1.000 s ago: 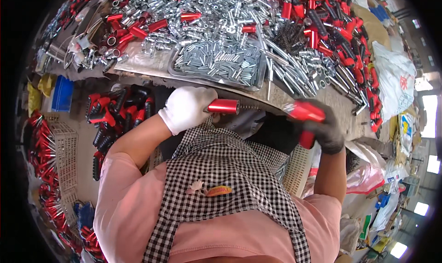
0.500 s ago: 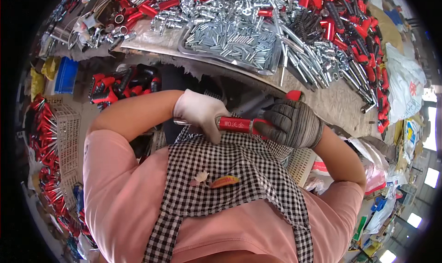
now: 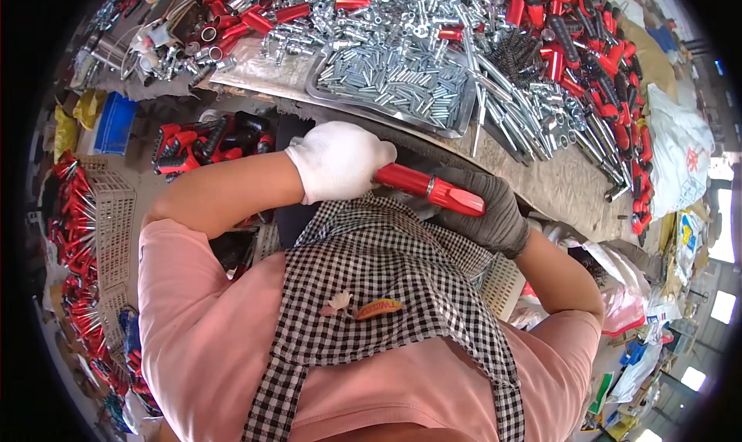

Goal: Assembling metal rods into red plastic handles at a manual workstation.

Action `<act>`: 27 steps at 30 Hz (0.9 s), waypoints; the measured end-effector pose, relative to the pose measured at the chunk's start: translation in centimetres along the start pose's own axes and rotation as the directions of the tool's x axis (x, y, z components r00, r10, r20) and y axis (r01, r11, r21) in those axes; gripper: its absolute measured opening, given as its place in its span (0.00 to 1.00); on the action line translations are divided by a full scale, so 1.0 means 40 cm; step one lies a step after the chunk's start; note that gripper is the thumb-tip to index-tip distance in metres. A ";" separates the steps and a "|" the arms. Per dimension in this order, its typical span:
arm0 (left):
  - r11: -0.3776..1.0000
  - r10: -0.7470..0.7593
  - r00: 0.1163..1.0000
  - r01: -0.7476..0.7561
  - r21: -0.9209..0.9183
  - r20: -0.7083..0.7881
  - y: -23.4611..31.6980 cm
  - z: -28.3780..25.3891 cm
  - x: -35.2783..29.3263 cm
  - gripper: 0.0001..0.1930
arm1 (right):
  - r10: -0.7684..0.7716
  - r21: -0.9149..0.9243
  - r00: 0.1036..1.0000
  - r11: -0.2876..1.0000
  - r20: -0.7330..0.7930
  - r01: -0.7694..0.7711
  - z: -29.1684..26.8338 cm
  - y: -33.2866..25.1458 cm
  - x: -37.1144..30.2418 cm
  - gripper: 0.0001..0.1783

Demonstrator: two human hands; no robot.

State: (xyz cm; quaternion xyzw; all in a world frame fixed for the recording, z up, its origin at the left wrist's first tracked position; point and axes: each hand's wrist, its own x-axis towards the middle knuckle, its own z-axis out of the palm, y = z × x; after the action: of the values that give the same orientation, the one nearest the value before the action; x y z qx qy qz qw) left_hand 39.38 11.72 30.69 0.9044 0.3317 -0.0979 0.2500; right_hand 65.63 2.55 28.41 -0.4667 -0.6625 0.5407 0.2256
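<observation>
Two gloved hands on one red tool (image 3: pixel 434 190), center of frame.
White-gloved left hand (image 3: pixel 344 162): fingers clamped on tool's upper-left end. Gray-gloved right hand (image 3: pixel 498 219): behind lower-right end, fingers mostly hidden, can't tell if closed. Metal tray (image 3: pixel 390 112) of pins (image 3: pixel 398 80) on tabletop (image 3: pixel 560 183), upper center.

The scene is brightly lit; windows (image 3: pixel 724 303) at right are blown out, metal pins (image 3: pixel 390 85) are dotted with glints, outlines bent, corners blackened.
</observation>
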 end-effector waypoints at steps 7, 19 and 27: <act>0.988 0.093 0.994 -0.084 0.128 -0.064 -0.008 -0.062 -0.014 0.11 | -0.251 -0.175 0.964 0.956 -0.087 0.234 0.019 -0.041 0.035 0.29; 0.978 0.197 0.980 -0.194 -0.082 0.038 -0.019 -0.011 0.019 0.15 | -0.044 -0.021 0.999 0.999 0.032 0.045 -0.031 -0.039 0.009 0.34; 0.954 0.299 0.923 -0.285 -0.089 0.242 -0.027 0.012 0.035 0.13 | -0.129 -0.386 0.976 0.903 0.177 0.189 -0.012 -0.074 0.000 0.28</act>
State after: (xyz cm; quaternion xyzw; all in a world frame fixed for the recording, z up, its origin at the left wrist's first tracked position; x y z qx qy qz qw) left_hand 39.74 12.96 29.39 0.9170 0.1611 -0.1653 0.3252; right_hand 64.91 2.86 31.32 -0.4060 -0.8099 0.4062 0.1191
